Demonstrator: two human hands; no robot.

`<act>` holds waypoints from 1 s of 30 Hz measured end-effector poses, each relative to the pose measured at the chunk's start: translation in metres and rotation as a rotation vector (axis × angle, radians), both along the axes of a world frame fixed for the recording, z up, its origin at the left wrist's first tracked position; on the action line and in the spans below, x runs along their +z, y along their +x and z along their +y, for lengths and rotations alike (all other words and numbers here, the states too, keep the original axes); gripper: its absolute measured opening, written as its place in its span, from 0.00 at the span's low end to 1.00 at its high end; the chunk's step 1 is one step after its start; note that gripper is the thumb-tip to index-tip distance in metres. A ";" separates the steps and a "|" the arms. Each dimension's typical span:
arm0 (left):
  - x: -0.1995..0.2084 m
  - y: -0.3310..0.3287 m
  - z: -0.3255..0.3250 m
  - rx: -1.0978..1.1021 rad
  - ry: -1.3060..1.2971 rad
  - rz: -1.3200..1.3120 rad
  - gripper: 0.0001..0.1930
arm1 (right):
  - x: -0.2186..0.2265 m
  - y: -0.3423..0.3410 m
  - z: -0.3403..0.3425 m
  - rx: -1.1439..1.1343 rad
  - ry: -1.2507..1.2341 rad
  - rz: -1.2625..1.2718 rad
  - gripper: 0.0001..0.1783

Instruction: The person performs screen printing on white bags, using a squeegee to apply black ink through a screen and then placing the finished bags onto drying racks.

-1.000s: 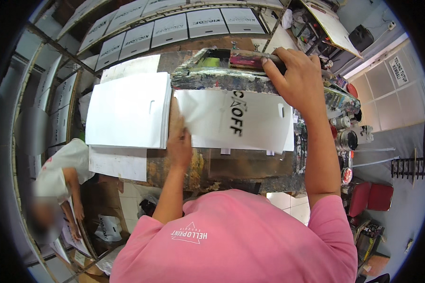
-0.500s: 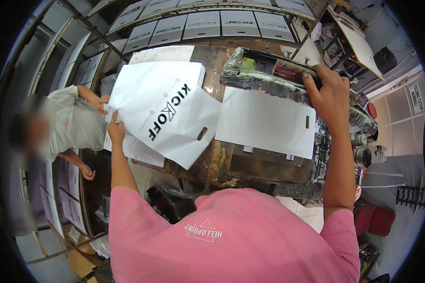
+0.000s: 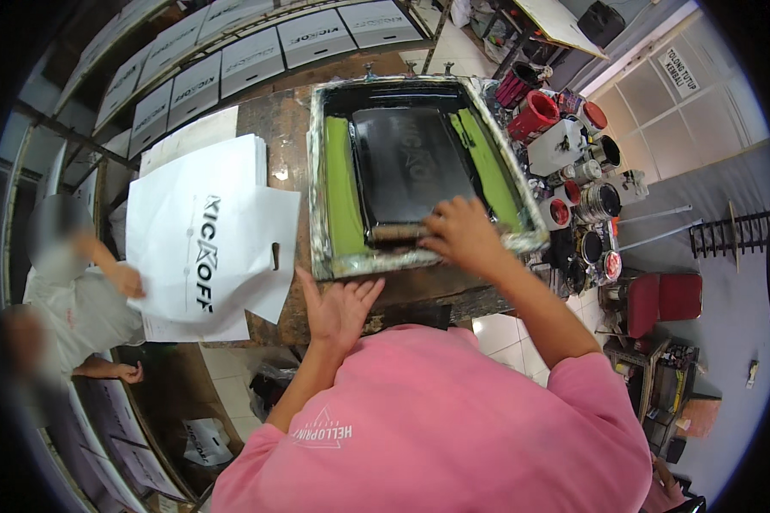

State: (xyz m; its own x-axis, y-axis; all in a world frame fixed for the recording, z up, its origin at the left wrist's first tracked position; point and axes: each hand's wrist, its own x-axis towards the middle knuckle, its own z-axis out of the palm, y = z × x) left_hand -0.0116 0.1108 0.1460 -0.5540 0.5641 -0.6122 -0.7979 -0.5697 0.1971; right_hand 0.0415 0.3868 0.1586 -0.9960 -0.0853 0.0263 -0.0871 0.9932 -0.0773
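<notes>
A silk-screen frame (image 3: 316, 162) lies flat on the worktable, with green borders and a dark wet mesh (image 3: 411, 150) showing a faint printed design. Close to its near edge, my right hand (image 3: 468, 237) is closed on a squeegee (image 3: 395, 232) with a wooden handle, somewhat blurred. My left hand (image 3: 338, 308) has its fingers spread at the frame's near left edge and holds nothing. To the left, a white bag (image 3: 167, 222) with black lettering and a slot handle rests partly over a white stack. A co-worker's hand (image 3: 128, 280) is at the bag's left edge.
Ink tubs and cans (image 3: 597, 201) crowd the table's right side. Drying racks with printed white bags (image 3: 248, 64) stand behind and to the left. The co-worker (image 3: 81, 295) stands close on the left. A red chair (image 3: 666, 303) is at the right.
The raised screen frame has come down flat, covering the blank bag. My left hand has let go of the printed bag; my right hand has moved from the frame to the squeegee. The view has turned.
</notes>
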 end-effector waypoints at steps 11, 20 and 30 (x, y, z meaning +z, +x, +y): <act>-0.157 -0.008 -0.005 -0.211 -0.285 -0.087 0.71 | -0.159 0.034 -0.022 -0.009 -0.234 -0.042 0.29; -0.162 -0.004 0.000 -0.185 -0.392 -0.175 0.63 | -0.180 -0.125 0.062 0.023 -0.150 0.097 0.28; -0.158 0.000 0.001 -0.204 -0.444 -0.064 0.67 | -0.177 -0.266 0.137 -0.001 -0.154 0.151 0.19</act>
State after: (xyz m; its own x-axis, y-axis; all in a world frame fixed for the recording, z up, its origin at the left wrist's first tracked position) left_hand -0.0119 0.1120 -0.0116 -0.4130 0.3344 -0.8471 -0.9028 -0.2727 0.3325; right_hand -0.2244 0.5236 -0.0180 -0.9799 -0.0674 0.1879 -0.1078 0.9709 -0.2140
